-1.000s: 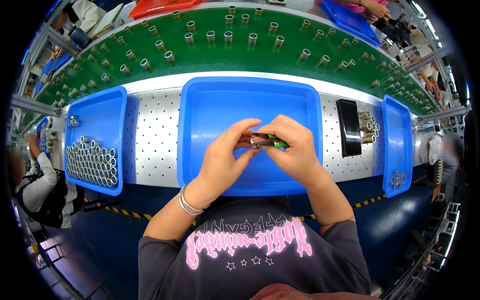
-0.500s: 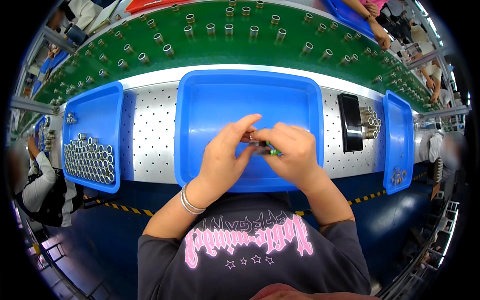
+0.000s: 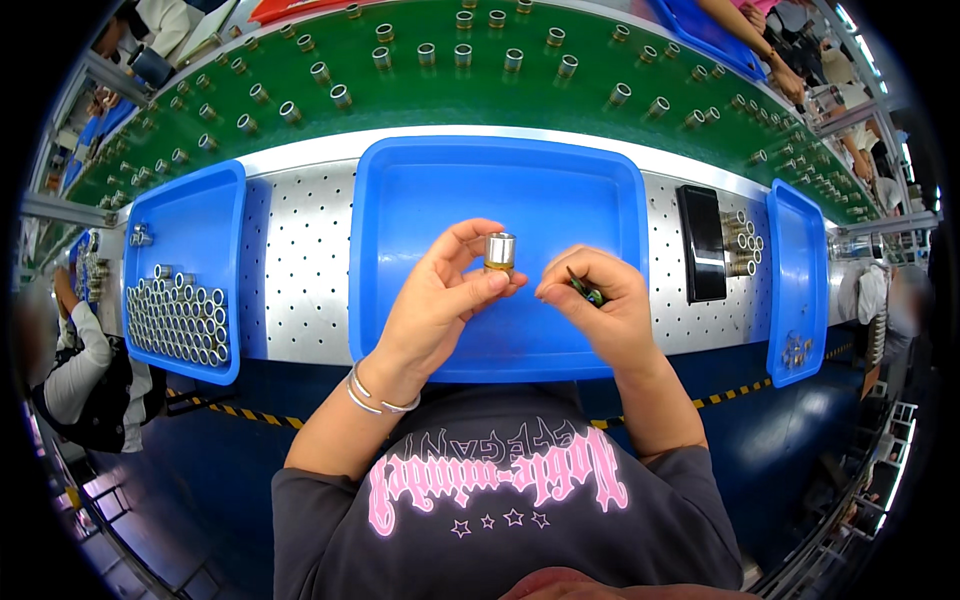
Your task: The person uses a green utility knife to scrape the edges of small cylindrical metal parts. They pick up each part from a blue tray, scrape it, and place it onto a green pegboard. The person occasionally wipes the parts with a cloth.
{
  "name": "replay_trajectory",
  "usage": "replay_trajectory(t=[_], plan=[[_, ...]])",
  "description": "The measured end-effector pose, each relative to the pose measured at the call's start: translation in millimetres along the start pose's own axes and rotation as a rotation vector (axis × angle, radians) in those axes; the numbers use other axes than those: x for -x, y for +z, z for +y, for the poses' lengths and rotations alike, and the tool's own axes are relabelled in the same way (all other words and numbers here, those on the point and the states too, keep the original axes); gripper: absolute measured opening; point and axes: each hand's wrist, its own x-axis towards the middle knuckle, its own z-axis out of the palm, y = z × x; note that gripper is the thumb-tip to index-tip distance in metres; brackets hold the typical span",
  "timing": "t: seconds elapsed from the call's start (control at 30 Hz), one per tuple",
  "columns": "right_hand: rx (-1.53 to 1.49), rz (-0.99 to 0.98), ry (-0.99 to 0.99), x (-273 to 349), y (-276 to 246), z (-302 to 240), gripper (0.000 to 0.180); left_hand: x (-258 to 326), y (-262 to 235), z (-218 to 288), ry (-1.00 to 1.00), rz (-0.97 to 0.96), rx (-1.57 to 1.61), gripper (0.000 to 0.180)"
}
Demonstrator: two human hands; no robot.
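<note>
— What does the left hand point(image 3: 435, 305) hold?
— A short metal sleeve point(image 3: 499, 252), upright, pinched between thumb and fingers point(image 3: 470, 235) above the middle of the large blue tray point(image 3: 400, 190) at the desk's point(image 3: 300, 250) centre.
— And the right hand point(image 3: 600, 300)?
— Just beside it, fingers curled tight round a thin green-tipped tool point(image 3: 587, 291).
— What lies around them?
— A smaller blue tray point(image 3: 190, 205) at the desk's left edge holds rows of metal sleeves point(image 3: 178, 322); a narrow blue tray point(image 3: 795, 260) sits at the right edge, a black block point(image 3: 700, 243) beside it.
</note>
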Motion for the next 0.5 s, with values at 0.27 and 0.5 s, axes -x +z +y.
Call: replay_trajectory(t=[0.27,0.5], plan=[[0.044,0.029,0.053,5,-7,4,0.003,-3,-1,5,0.016,0.047,0.127,0.046],[0.082,0.019,0.050,14,-15,8,0.007,-3,-4,3,0.035,0.057,0.050,0.045]])
